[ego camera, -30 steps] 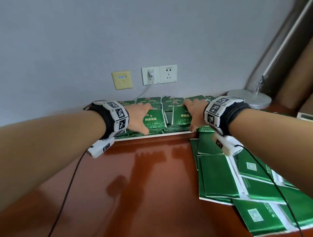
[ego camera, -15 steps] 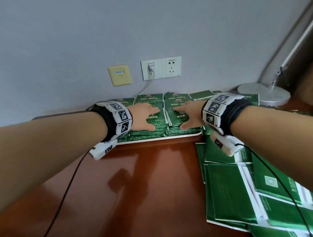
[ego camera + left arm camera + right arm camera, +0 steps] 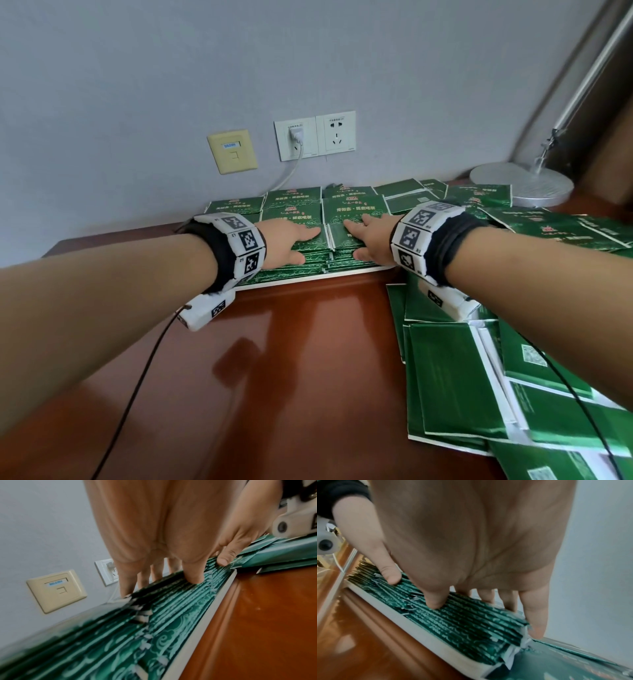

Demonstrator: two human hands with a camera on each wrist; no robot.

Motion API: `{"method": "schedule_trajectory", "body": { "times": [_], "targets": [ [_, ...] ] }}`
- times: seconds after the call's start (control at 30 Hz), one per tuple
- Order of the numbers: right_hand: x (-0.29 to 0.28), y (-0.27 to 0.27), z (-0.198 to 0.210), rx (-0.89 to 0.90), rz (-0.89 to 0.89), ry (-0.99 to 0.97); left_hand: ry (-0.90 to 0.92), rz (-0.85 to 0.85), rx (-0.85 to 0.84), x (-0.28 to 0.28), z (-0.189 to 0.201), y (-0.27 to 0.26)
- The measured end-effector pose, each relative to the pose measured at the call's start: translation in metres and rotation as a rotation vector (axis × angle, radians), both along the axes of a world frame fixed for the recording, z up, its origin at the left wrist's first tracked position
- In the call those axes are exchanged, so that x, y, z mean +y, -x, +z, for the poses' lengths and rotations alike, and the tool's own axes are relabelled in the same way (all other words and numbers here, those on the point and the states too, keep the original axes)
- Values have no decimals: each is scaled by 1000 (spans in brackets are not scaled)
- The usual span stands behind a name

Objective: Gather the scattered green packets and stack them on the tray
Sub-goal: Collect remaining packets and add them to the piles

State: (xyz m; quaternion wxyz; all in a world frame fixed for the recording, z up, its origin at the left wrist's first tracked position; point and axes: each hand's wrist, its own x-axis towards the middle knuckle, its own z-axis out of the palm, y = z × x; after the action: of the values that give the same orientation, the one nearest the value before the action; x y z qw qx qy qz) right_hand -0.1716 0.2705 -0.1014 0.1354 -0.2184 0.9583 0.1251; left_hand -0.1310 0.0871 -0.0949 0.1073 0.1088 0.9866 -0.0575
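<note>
1. Green packets [image 3: 352, 212] at 12 o'clock: shiny foil-like film, printed pattern
2. Tray [image 3: 221, 596]: matt white rim
3. Table [image 3: 274, 359]: glossy, reflective red-brown wood
4. Lamp base [image 3: 520, 183] at 2 o'clock: brushed silvery metal
5. Wall [image 3: 239, 68]: matt grey

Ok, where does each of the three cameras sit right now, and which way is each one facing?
Head: worn on the head, looking forward and down at the wall sockets, the tray and loose packets; both forearms, left hand and right hand show.
Left wrist: under the left wrist, looking along the palm at fingertips on the stacked packets.
Right wrist: under the right wrist, looking along the palm at fingertips on the stack.
All three views share the tray's white rim and the packets stacked in it.
</note>
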Motion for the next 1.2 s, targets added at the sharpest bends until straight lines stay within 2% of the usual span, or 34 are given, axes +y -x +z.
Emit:
{"method": "schedule_trajectory", "body": {
  "times": [0.23, 0.37, 0.53, 0.63, 0.77, 0.83, 0.9, 1.0, 1.1, 1.2],
  "targets": [
    [0, -1, 0, -4, 3, 9, 30, -5, -21, 3, 6, -1],
    [6, -5, 10, 27, -6, 34, 36, -5, 48, 9, 17, -13],
    [28, -25, 22, 127, -9, 63, 18, -146, 150, 35, 19, -46],
    [50, -47, 18, 180, -27, 22, -76, -257, 83, 66, 10, -71],
    [77, -81, 5, 131, -54, -150, -165, -386, -59, 108, -12, -100],
    [88, -92, -4, 81, -66, -200, -166, -431, -115, 123, -23, -112],
    [97, -100, -12, 35, -75, -150, -121, -458, -146, 131, -32, -119],
    [99, -107, -17, 19, -64, -83, -38, -464, -146, 130, -35, -124],
    [85, -111, -19, 3, -34, -197, -14, -448, -137, 118, -32, -128],
    [70, -113, -19, 48, -2, -181, -6, -408, -142, 97, -31, -132]
  ]
}}
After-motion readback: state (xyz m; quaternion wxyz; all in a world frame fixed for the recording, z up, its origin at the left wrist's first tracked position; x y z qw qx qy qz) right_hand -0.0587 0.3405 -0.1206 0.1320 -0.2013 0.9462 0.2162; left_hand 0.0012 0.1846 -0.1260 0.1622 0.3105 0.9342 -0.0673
